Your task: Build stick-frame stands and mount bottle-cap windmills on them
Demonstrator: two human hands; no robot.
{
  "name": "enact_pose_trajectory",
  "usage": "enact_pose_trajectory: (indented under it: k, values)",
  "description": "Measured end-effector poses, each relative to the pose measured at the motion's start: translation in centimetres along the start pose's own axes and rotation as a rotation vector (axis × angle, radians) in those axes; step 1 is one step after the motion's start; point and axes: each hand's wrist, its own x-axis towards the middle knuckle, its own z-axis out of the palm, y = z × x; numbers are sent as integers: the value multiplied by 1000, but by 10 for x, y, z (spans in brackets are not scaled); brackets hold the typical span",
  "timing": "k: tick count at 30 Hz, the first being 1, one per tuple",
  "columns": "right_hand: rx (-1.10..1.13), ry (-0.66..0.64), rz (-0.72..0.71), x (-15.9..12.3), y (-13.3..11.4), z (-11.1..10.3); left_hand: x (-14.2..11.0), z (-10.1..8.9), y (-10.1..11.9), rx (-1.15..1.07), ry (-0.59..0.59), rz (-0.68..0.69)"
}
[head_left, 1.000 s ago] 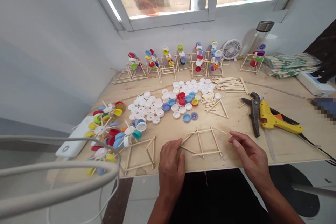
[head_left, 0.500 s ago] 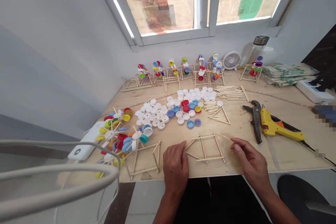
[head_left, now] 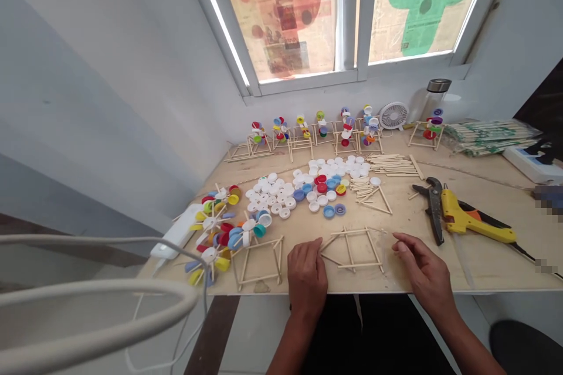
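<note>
A frame of wooden sticks lies on the table between my hands. Beside its left end rests my left hand, back upward and fingers pressed together; the tips cover the pointed corner and appear to pinch it. My right hand hovers by the frame's right end, palm turned inward, fingers loosely curved and the thumb a little apart. Nothing shows in it. One thin stick juts from the frame's upper right corner toward those fingers. Another stick frame stands left of my left hand.
White bottle caps and coloured caps lie mid-table. Several cap wheels crowd the left. A yellow glue gun and a black-handled cutter lie right. Loose sticks and finished wheel stands are behind.
The camera view has tilted up, so the table things appear shifted right. Both hands keep nearly the same pose beside the stick frame.
</note>
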Motion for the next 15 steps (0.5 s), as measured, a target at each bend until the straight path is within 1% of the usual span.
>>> enact_pose_trajectory:
  k: [11, 15]
  values:
    - [-62, 62, -77, 2, 3, 1, 0, 0, 5, 57, -21, 22]
    - [-55, 48, -82, 2, 1, 0, -1, 1, 4, 73, -21, 22]
